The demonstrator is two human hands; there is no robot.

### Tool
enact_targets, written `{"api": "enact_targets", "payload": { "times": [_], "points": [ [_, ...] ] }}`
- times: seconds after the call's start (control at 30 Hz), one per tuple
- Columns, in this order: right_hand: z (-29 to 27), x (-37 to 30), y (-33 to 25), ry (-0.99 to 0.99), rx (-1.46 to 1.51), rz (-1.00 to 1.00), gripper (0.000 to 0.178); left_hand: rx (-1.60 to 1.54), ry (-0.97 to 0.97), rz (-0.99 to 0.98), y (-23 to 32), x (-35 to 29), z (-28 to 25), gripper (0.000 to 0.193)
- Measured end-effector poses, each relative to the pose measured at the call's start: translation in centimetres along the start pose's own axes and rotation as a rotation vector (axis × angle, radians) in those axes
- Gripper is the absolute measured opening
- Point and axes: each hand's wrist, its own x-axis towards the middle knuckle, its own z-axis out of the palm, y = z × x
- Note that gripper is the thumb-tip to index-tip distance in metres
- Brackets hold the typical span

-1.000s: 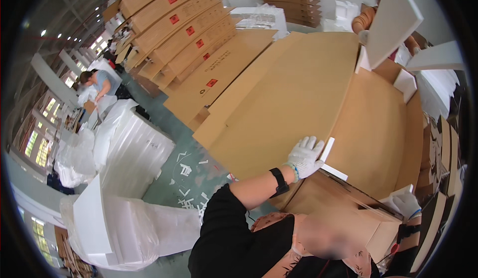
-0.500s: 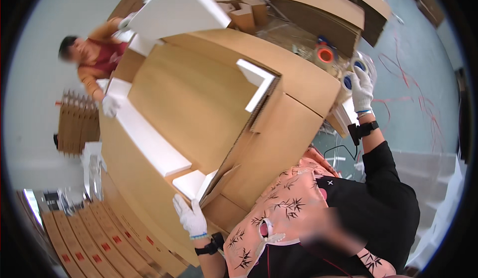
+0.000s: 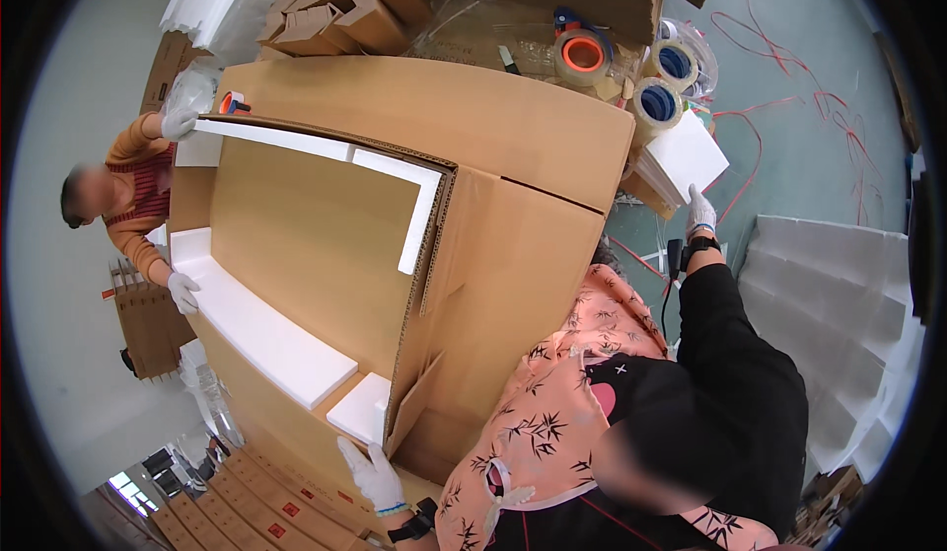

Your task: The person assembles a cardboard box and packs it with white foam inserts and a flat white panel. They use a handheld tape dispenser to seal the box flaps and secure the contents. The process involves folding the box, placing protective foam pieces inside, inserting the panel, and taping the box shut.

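A large open cardboard box (image 3: 469, 225) lies before me, lined along its edges with white foam strips (image 3: 266, 339). My left hand (image 3: 375, 477), in a white glove, has its fingers apart at the box's near corner, beside a small white foam block (image 3: 361, 408). Off to the right, my gloved right hand (image 3: 701, 214) grips the lower edge of a flat white foam panel (image 3: 688, 154); its fingers are partly hidden. An L-shaped foam corner (image 3: 420, 218) lines the box's right end.
A co-worker's gloved hands (image 3: 182, 293) rest at the box's left end. Clear tape rolls (image 3: 658, 104) and a tape dispenser (image 3: 582, 54) stand at the back right. Flattened cartons (image 3: 266, 497) are stacked at lower left; red strapping (image 3: 760, 156) trails over the floor.
My right hand has moved from beside the tape rolls down to the white foam panel. The co-worker's white foam piece has gone from above the box into its far side. My left hand stays at the corner.
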Motion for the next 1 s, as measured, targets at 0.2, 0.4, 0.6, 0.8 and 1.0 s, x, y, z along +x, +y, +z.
{"api": "enact_targets", "payload": {
  "times": [0.2,0.4,0.6,0.8,1.0],
  "points": [
    [-1.6,2.1,-0.1,0.028,0.427,0.094,0.046,-0.065,-0.022,-0.05,0.4,0.3,-0.1,0.063],
    [-10.7,6.7,4.0,-0.286,1.12,0.094,0.03,-0.08,0.056,0.012,-0.8,0.1,1.5,0.064],
    [-16.0,0.0,-12.9,-0.461,1.041,-0.451,0.047,-0.165,0.163,0.07,-2.4,1.0,3.7,0.069],
    [-7.8,-30.2,-33.6,-0.57,0.622,-1.241,0.04,-0.194,0.227,0.131,-3.9,3.3,6.6,0.078],
    [2.5,-48.6,-35.3,-0.755,-0.071,-2.256,0.033,-0.11,0.205,0.055,-3.6,3.5,7.3,0.078]
  ]
}}
